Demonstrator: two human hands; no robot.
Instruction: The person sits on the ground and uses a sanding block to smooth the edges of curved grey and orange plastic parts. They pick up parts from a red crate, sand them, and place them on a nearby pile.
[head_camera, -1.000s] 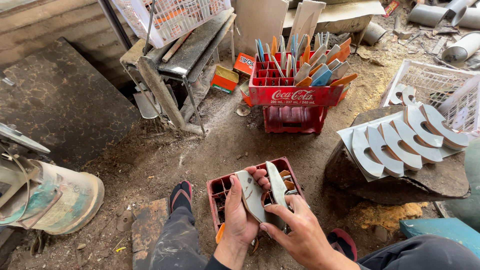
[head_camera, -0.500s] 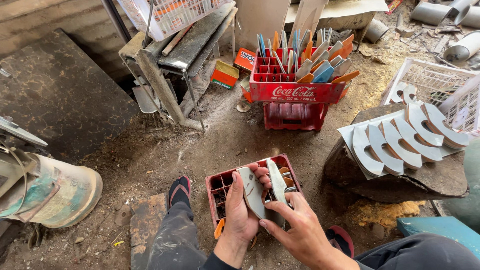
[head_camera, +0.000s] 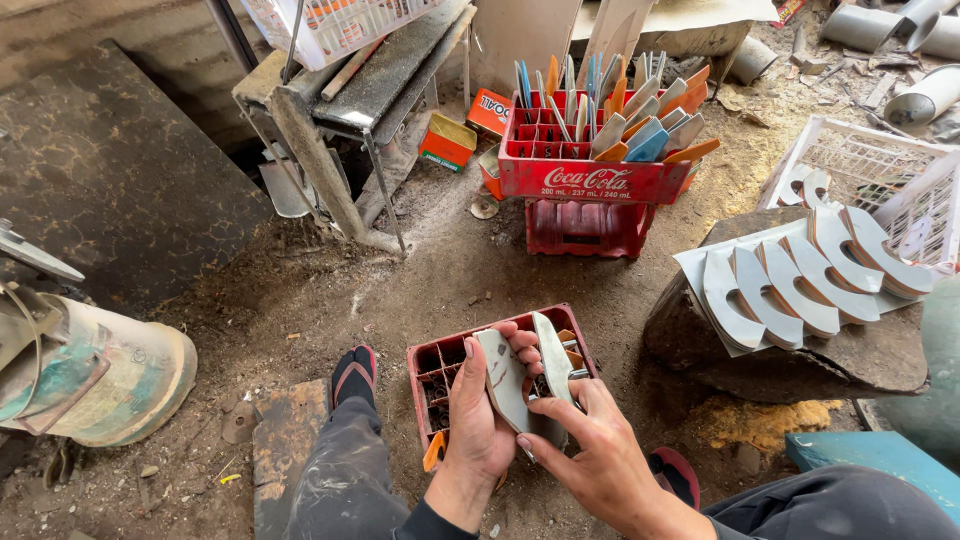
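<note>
My left hand (head_camera: 478, 415) grips a flat grey curved blade-shaped piece (head_camera: 503, 378), held over a small red divided crate (head_camera: 432, 365) on the dirt floor between my feet. Beside it, my right hand (head_camera: 590, 455) holds a second similar grey piece (head_camera: 552, 357) upright, its fingers pinching the lower end. The two pieces stand side by side, close together. Orange and grey pieces sit in the crate's compartments behind my hands.
Two stacked red crates (head_camera: 590, 180) full of upright grey, blue and orange pieces stand ahead. A row of grey curved pieces (head_camera: 790, 285) lies on a flat rock at right. A white wire basket (head_camera: 870, 165), a metal stand (head_camera: 340, 130) and a dusty machine (head_camera: 80, 365) surround me.
The two pieces have shifted slightly in my hands, staying over the small crate. The view has drifted a little; nothing else moved.
</note>
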